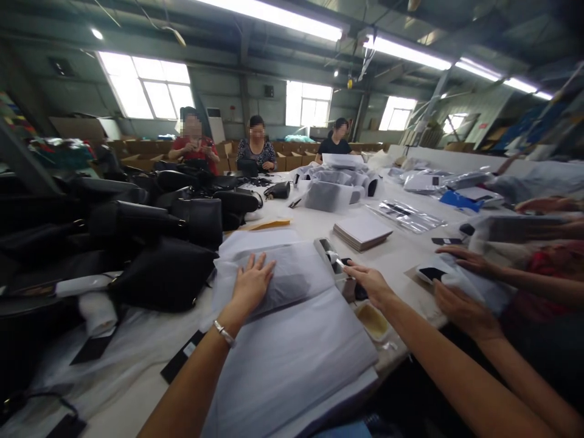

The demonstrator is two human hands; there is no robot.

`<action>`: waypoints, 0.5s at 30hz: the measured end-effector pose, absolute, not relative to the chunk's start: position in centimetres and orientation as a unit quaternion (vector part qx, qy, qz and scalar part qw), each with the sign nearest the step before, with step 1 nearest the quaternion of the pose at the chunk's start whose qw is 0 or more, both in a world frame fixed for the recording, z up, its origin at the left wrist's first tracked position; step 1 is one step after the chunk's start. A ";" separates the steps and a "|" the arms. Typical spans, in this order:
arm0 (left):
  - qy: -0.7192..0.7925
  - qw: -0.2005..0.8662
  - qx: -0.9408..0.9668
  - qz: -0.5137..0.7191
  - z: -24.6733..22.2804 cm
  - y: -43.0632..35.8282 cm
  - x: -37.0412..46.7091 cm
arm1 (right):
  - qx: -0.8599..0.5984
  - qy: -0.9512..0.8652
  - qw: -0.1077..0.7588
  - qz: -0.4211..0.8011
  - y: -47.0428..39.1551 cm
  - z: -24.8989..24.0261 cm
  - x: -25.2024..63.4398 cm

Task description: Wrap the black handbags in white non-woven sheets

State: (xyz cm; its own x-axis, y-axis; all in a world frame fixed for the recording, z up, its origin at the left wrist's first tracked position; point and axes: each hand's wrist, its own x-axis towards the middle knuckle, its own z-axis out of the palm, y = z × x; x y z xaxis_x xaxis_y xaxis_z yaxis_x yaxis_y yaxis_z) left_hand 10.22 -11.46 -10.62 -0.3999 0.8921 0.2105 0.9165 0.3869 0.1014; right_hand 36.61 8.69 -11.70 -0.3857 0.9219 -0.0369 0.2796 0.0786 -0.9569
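Note:
My left hand [253, 283] lies flat with fingers spread on a tissue-paper bundle [292, 267]. Something dark shows faintly through the white paper; its kind is hidden. Beneath the bundle, a stack of white tissue paper [292, 359] reaches toward me. My right hand [371, 283] is at the front end of a pale tape dispenser [326, 252], thumb and forefinger pinched together at the tape. The strip between those fingertips is barely visible. Beside the dispenser, close to my right wrist, sits a small tub with a yellowish inside [373, 321].
Black handbags [168, 274] are heaped on the left. A stack of white-topped boards [362, 231] lies beyond the dispenser, with wrapped bundles [333, 188] farther back. On the right, a co-worker's hands [469, 304] handle a paper-wrapped item. Several people sit across the table.

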 end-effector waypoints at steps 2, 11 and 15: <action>-0.831 0.061 -0.544 -0.102 -10.6 -11.5 10.3 | -0.435 -0.641 0.365 0.516 7.9 -11.1 36.9; -0.827 0.073 -0.546 -0.109 -10.8 -11.5 10.3 | -0.434 -0.528 0.369 0.630 2.6 -10.7 40.9; -0.826 0.075 -0.546 -0.116 -11.1 -11.5 10.4 | -0.459 -0.500 0.324 0.659 3.0 -12.2 41.7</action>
